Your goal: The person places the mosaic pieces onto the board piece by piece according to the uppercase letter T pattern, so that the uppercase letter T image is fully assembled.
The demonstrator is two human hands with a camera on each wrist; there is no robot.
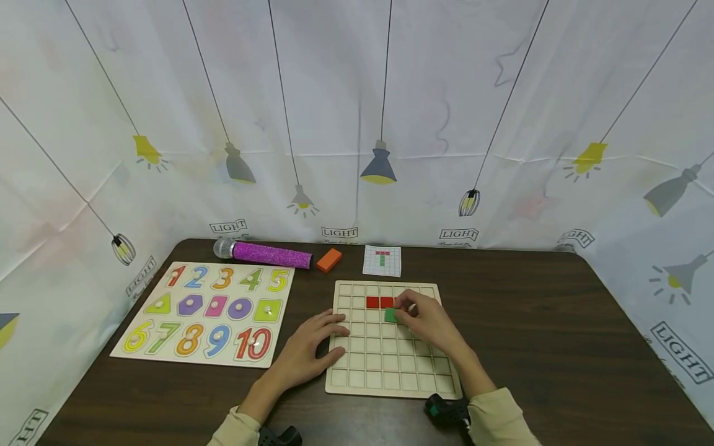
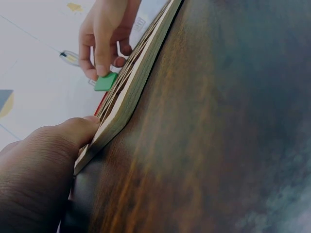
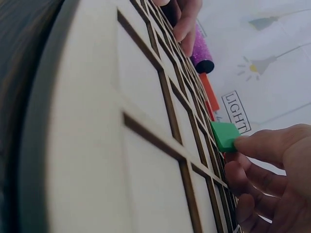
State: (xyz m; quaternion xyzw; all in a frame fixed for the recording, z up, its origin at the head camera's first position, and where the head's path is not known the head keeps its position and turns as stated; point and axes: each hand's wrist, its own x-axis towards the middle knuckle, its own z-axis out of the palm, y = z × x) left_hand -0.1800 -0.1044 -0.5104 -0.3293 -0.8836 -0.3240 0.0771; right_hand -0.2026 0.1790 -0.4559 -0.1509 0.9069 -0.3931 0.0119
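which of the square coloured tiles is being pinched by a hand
The green tile, pinched by the right hand; the visible red tiles lie in cells of the wooden board.

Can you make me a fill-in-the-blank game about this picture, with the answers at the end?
1. The person's right grip pinches a tile coloured ____.
2. On the small pattern card, the coloured squares make the capital letter ____.
3. The biggest number on the number board is ____.
4. The handle of the microphone is coloured ____.

Missing words: green; T; 10; purple.
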